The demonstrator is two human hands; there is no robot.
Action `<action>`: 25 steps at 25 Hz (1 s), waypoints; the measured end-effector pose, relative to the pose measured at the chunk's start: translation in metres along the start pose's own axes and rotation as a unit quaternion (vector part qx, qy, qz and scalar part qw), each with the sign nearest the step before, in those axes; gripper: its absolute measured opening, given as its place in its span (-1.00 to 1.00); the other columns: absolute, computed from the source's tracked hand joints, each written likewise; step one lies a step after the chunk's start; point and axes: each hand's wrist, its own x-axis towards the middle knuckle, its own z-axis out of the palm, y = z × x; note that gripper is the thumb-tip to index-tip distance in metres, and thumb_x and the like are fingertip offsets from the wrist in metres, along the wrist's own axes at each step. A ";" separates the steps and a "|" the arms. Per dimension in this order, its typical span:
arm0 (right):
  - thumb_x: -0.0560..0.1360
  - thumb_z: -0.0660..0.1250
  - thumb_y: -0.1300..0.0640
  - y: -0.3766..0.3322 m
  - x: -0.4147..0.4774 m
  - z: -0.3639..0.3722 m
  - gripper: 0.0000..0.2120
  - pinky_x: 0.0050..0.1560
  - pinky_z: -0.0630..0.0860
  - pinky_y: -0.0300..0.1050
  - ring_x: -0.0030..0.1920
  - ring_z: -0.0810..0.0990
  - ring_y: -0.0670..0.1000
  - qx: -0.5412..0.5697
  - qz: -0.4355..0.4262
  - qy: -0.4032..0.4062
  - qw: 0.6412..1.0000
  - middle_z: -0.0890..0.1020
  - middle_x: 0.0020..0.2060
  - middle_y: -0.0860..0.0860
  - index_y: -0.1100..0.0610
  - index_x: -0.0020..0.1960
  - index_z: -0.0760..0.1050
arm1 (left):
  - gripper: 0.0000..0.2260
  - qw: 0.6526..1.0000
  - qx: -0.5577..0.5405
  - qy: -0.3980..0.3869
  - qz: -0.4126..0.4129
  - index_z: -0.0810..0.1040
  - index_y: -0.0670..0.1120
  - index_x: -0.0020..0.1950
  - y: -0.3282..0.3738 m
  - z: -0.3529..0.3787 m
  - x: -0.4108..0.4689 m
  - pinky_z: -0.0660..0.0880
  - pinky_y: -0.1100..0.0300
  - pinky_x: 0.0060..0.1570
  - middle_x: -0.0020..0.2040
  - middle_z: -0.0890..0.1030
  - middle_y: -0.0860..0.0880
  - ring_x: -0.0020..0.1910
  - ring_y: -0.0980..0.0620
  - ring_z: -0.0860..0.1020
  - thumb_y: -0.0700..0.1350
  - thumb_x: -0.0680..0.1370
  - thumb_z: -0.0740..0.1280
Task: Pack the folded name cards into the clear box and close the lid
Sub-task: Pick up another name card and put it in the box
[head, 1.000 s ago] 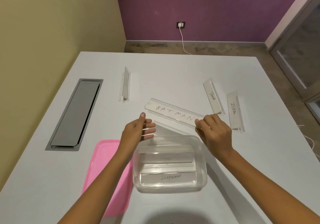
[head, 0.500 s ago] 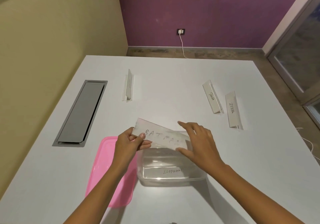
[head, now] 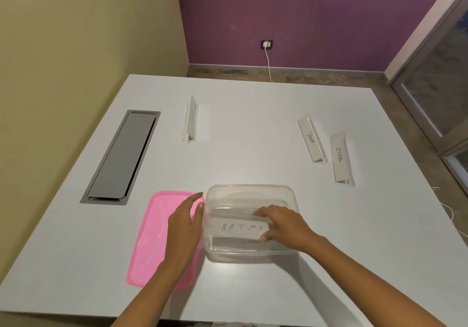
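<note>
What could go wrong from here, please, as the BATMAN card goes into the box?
The BATMAN card lies over the ELEPHANT card under the right hand; stacked cards may sit too high for the lid. Three cards remain outside, including PANDA and ZEBRA, so the box could get crowded. The left hand hovers by the lid and might nudge it.

place: office meeting room | evidence: white table (head: 253,154) with cable hatch (head: 121,157) (lid shut), desk name cards (head: 311,137)
</note>
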 end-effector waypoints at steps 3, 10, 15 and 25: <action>0.37 0.48 0.05 0.001 0.002 0.018 -0.43 0.07 0.43 -0.08 0.17 0.50 0.03 -0.021 -0.001 0.002 1.000 0.54 0.19 -0.03 -0.05 0.32 0.37 | -0.67 0.997 0.022 -0.050 -0.051 0.45 -0.07 0.37 -0.009 0.005 0.007 0.43 0.17 0.19 0.27 0.58 -0.05 0.16 -0.01 0.59 -0.13 0.60 0.24; 0.41 0.40 0.21 0.008 0.004 0.039 -0.52 0.12 0.43 -0.08 0.24 0.49 0.05 0.013 0.045 0.011 0.999 0.50 0.29 0.01 -0.03 0.30 0.42 | -0.66 0.992 0.022 -0.085 -0.086 0.45 -0.02 0.37 -0.016 0.010 0.012 0.58 -0.01 0.05 0.10 0.66 -0.13 -0.01 -0.07 0.63 -0.12 0.58 0.27; 0.44 0.33 0.31 0.013 0.005 0.042 -0.56 0.15 0.49 -0.02 0.27 0.46 0.08 0.053 0.044 -0.003 0.998 0.52 0.25 0.07 -0.01 0.26 0.47 | -0.66 0.993 0.066 -0.073 -0.071 0.43 -0.01 0.38 -0.014 0.015 0.011 0.55 0.09 -0.02 0.12 0.66 -0.12 -0.02 -0.09 0.64 -0.10 0.60 0.24; 0.43 0.33 0.37 0.020 0.006 -0.016 -0.75 -0.21 0.48 -0.45 -0.23 0.61 -0.20 0.268 0.029 0.330 0.905 0.69 -0.21 -0.11 0.04 -0.16 0.64 | -0.57 0.947 0.300 -0.021 0.115 0.33 -0.09 0.45 0.011 0.041 0.022 0.18 -0.02 0.45 0.49 0.30 -0.11 0.51 -0.16 0.17 -0.07 0.58 0.25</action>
